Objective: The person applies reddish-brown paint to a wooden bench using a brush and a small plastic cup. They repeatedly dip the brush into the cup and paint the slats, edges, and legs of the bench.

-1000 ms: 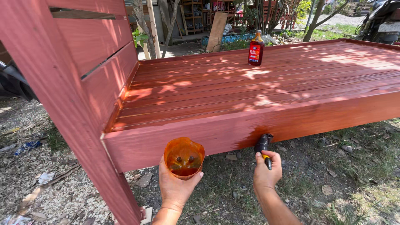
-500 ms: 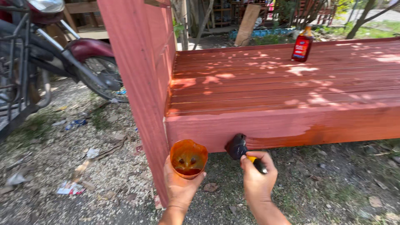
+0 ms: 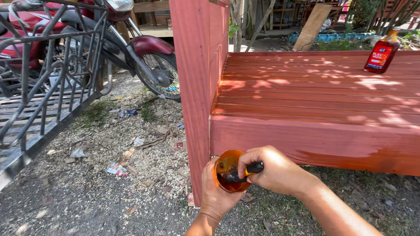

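Note:
My left hand (image 3: 214,196) holds a small orange cup (image 3: 228,170) of dark stain, tilted toward me. My right hand (image 3: 273,170) grips a paintbrush (image 3: 245,172) with a black and yellow handle, its bristles dipped inside the cup. Both hands are low, just in front of the red-brown wooden platform (image 3: 323,100), beside its upright corner post (image 3: 192,87). The front board (image 3: 315,144) shows a darker, wet-looking patch to the right of my hands. A bottle (image 3: 382,51) of red-brown liquid stands upright on the far right of the platform top.
A red motorcycle (image 3: 131,48) with a metal sidecar frame (image 3: 43,87) is parked on the left. Sawdust, scraps of paper and litter (image 3: 127,153) lie on the gravel ground. A wooden board (image 3: 311,27) leans up behind the platform among trees and furniture frames.
The view has swung left, bringing the motorcycle in. My right hand has brought the brush from the front board into the cup, and both hands have come together.

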Demonstrator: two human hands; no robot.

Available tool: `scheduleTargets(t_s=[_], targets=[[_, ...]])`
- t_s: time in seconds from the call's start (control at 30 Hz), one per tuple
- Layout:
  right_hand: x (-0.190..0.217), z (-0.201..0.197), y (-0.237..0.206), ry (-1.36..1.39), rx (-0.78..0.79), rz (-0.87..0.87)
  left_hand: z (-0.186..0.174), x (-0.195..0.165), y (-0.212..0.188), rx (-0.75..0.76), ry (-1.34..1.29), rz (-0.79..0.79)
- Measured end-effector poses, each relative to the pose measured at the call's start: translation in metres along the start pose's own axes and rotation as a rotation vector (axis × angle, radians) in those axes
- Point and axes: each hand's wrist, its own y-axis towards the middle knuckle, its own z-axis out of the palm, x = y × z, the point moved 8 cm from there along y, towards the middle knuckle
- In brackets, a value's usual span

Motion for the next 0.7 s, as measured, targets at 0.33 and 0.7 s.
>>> scheduleTargets(t_s=[0.33, 0.7], targets=[[0.007, 0.022, 0.005, -0.098, 0.149, -0.047, -0.007, 0.015, -0.007, 0.089, -0.043, -0.213], [-0.049, -0.027, -0.003, 0.184, -0.403, -0.326, 0.003, 0.06, -0.006, 0.155, -0.222, -0.659]])
